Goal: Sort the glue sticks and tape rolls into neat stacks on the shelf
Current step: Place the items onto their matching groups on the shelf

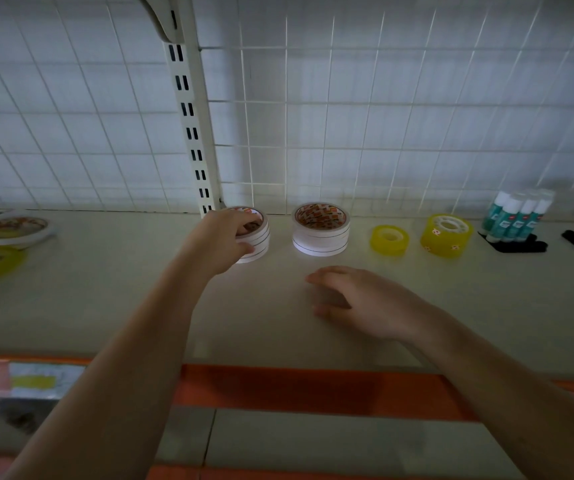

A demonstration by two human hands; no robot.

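My left hand (224, 237) grips the white tape stack (256, 237) at eleven o'clock, fingers round its sides; light, slippery rolls. Right hand (358, 299) rests loose.

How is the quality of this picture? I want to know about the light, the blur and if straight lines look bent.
Head view: dim and bluish overall; wide-angle bending curves the wire grid and shelf edges; the right hand is slightly motion-blurred, as are the loose tape rolls at far left; the glue sticks look soft.
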